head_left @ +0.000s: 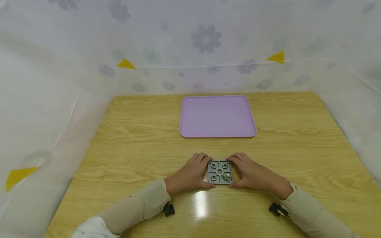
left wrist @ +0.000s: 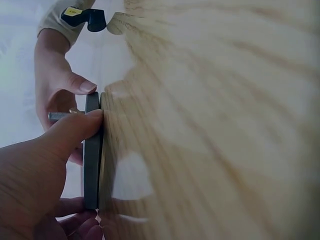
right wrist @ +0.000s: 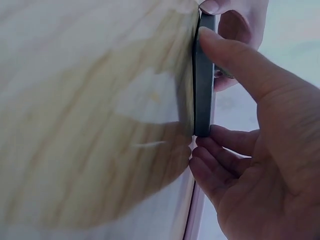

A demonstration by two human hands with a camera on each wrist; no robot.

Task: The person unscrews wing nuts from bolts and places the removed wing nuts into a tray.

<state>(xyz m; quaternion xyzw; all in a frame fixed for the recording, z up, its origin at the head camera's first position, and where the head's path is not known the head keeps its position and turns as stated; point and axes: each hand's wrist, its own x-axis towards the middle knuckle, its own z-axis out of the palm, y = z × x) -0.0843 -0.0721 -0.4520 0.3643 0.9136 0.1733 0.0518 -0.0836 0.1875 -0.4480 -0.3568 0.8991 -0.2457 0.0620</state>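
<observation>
Pinching a square metal plate (head_left: 219, 176) from both sides, the left hand (head_left: 191, 172) and right hand (head_left: 251, 172) each have a closed grip on it, thumbs at the near corners and fingers at the far ones. It lies level at the surface of the wooden bench (head_left: 134, 142); whether it touches is hard to tell. A threaded bolt (left wrist: 59, 115) stands up from its near right corner. Beyond, well apart, sits a purple tray (head_left: 218, 116), before a flowered sheet (head_left: 166, 43).

Gray plate (left wrist: 92, 165) in 2 hands (left wrist: 35, 170) (left wrist: 54, 75)
</observation>
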